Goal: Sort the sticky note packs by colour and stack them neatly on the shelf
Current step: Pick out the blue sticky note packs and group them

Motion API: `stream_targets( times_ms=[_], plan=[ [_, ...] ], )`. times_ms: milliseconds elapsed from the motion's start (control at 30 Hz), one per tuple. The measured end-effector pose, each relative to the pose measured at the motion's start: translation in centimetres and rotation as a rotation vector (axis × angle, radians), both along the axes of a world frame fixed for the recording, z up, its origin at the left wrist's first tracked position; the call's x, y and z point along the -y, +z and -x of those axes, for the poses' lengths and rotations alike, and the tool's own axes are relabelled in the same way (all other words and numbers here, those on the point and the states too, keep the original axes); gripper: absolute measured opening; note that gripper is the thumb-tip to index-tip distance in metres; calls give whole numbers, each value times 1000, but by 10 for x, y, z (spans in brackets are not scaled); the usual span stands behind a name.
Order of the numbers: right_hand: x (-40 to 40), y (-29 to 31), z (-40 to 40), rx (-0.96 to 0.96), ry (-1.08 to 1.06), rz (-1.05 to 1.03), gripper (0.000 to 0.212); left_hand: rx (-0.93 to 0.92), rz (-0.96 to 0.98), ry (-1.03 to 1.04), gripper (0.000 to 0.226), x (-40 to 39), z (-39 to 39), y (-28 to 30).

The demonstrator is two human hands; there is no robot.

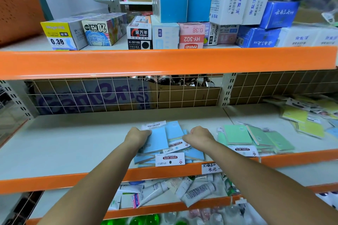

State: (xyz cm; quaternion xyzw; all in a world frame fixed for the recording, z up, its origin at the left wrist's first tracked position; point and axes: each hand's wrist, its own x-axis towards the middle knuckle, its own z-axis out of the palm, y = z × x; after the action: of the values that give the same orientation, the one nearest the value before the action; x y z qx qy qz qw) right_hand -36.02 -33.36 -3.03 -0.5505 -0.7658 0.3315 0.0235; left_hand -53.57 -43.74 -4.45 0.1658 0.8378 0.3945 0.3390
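Blue packs (161, 142) are being gathered on the middle shelf (73, 144), between the two hands. The left hand (137, 136) is curled over the left edge of the top blue pack, fingers hooked round it. The right hand (198, 136) is fisted at the pile's right side; whether a pack is being pinched under it cannot be told.

The blue pile is being left loose: packs fanned, several overhanging toward the orange shelf lip (164, 170), labels facing different ways.

Just right of the right hand, green packs (256, 139) are lying grouped but slumped, not squared. Farther right and back, yellow-green packs (303, 122) are lying scattered, mixed with a few blue and white-labelled ones.

Judged progress: roughly midway. Blue and green are being separated already; squaring of both piles and sorting of the far-right heap are remaining.
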Motion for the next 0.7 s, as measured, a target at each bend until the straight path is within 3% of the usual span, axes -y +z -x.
stream_targets(
  times_ms=[267,433,567,700],
  plan=[
    [-3,-1,-7,167,72,-44,15,-136,168,-36,24,-3,10,-2],
    [-2,-2,-6,131,57,-100,16,-169,198,-64,32,-3,11,-1],
    [-3,0,-3,78,51,-100,21,-341,225,-62,39,-5,11,5],
    [-1,2,-5,44,36,-86,21,-439,181,-64,30,-15,7,13]
  ],
)
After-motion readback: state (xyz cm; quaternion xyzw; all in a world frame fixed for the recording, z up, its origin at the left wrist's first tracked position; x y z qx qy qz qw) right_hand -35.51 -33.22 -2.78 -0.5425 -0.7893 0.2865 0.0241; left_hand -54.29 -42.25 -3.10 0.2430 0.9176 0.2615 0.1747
